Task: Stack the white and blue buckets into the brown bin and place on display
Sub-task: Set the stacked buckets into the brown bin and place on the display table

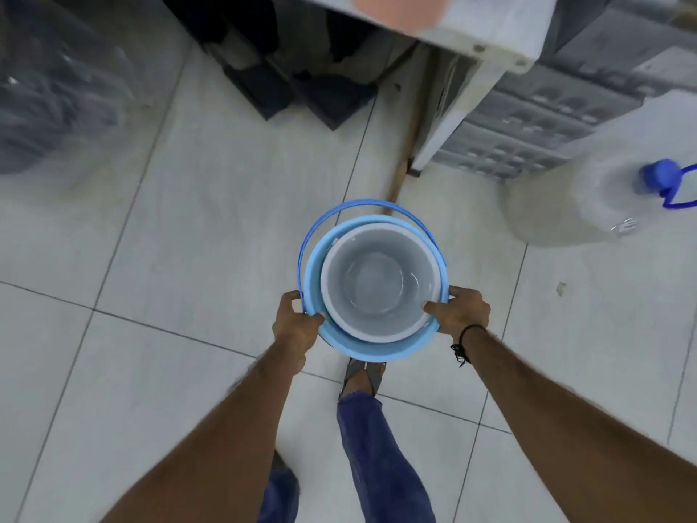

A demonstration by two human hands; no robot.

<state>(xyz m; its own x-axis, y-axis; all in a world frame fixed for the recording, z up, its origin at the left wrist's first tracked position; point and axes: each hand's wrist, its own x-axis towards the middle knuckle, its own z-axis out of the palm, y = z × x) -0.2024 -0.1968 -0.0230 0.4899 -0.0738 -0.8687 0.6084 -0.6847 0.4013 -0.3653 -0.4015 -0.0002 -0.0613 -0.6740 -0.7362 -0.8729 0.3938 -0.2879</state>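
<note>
A white bucket (379, 283) sits nested inside a light blue bucket (377, 351), whose darker blue handle (362, 206) lies folded toward the far side. I hold the pair in the air above a tiled floor. My left hand (296, 322) grips the blue bucket's left rim. On the right rim is my right hand (460, 309), its thumb pressing on the white bucket's edge. No brown bin is in view.
A large clear water bottle with a blue cap (588, 198) lies at right. Grey crates (535, 126) sit under a white table (490, 35) at the top right. Dark boxes (298, 88) stand at top centre, plastic-wrapped goods (56, 88) at left. My feet are below the buckets.
</note>
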